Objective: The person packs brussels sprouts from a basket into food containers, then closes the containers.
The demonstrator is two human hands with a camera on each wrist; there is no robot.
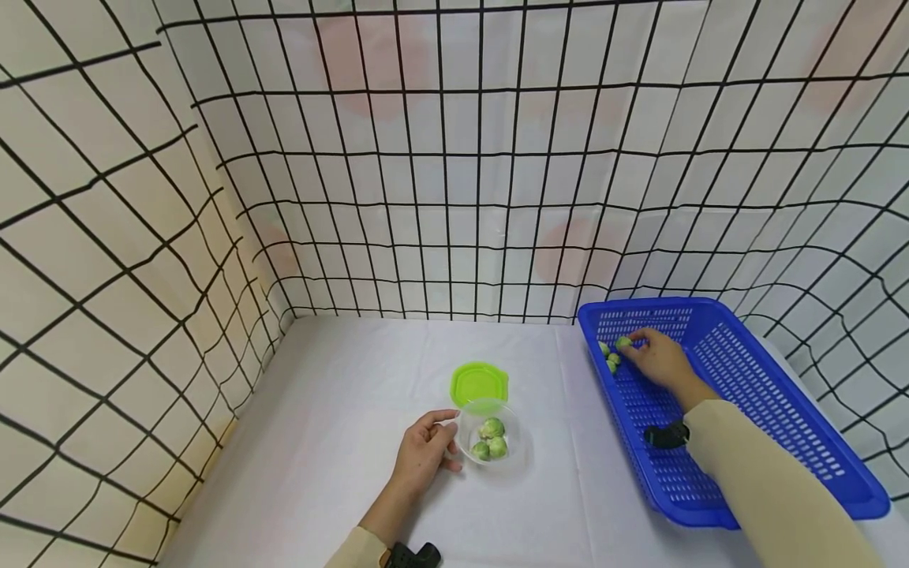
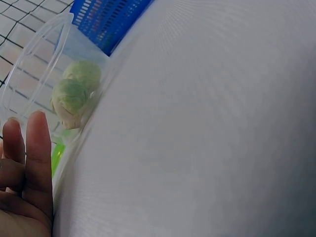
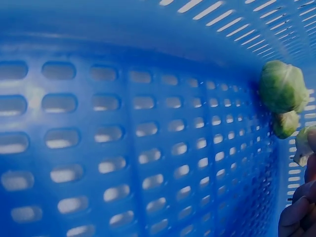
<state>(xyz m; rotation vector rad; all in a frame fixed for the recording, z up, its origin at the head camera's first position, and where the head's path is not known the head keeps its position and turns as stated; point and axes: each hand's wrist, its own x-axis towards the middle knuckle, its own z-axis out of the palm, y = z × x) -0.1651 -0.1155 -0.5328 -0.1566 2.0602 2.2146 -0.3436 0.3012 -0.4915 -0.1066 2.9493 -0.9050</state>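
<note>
Inside the blue basket (image 1: 781, 371), my right hand (image 1: 656, 359) pinches a Brussels sprout (image 1: 623, 342) between thumb and fingertips. Other sprouts (image 1: 612, 360) lie beside it at the basket's left wall. In the right wrist view a sprout (image 3: 282, 87) rests in the corner, near the fingers (image 3: 296, 212) at the right edge. My left hand (image 1: 420, 451) is at the left side of a clear plastic bowl (image 1: 465, 434), fingertips right at its wall and the fingers loosely extended. Sprouts (image 1: 491, 428) lie in the bowl; two show through its side in the left wrist view.
A bright green lid (image 1: 479, 383) lies flat on the white-covered table (image 1: 341, 394), just behind the bowl. Black grid netting (image 1: 454, 173) over pale cloth walls the table at the back and both sides. The basket stands at the table's right.
</note>
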